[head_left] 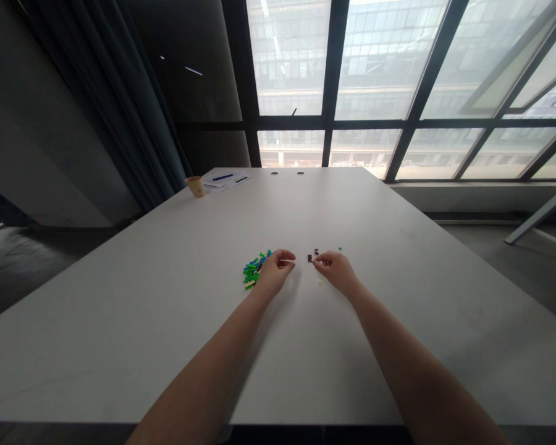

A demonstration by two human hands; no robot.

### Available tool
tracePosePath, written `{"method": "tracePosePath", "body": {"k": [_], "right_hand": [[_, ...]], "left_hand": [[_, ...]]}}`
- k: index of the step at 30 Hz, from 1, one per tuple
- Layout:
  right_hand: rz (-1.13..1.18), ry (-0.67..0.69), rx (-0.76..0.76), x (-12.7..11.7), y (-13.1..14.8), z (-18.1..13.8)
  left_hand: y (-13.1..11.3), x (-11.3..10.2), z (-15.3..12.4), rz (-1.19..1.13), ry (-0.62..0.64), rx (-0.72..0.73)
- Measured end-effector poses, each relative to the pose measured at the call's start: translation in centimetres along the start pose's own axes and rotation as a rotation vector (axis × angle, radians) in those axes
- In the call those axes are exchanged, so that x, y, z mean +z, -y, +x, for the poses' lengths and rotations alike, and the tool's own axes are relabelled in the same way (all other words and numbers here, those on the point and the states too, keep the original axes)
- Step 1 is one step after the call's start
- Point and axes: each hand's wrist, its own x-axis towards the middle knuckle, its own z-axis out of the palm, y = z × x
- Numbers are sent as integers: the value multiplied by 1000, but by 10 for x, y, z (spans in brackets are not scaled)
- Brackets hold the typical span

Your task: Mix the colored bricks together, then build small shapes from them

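Note:
Both my arms reach out over a large white table (176, 296). My left hand (275, 272) is closed in a pinch on a thin pale piece, right beside a small heap of green, blue and yellow bricks (253, 271). My right hand (334, 269) is also closed in a pinch, its fingertips at a small dark brown brick (310, 258); another dark piece (315, 251) lies just beyond. A single green piece (340, 249) and a pale yellow piece (320, 283) lie loose near the right hand.
A tan paper cup (195, 186) stands at the far left corner, next to papers with a blue pen (225, 178). Two round cable holes (287, 173) sit by the far edge. Behind are large windows and a dark curtain (120, 105).

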Motion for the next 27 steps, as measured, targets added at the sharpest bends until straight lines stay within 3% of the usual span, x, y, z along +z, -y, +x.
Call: {"method": "tracePosePath", "body": {"k": [6,11,19,27], "right_hand": [[-304,-72,199,7,-12,7],[-406,-71,197,21,-5,10],[-389,-28,177,23,-7,11],[-390,19,180,20,-9,8]], "left_hand": [[0,-1,2,91,-19,9],[1,0,2,97,3,34],[0,-2,3,79,12,51],[7,-8,9,59,-76,61]]}}
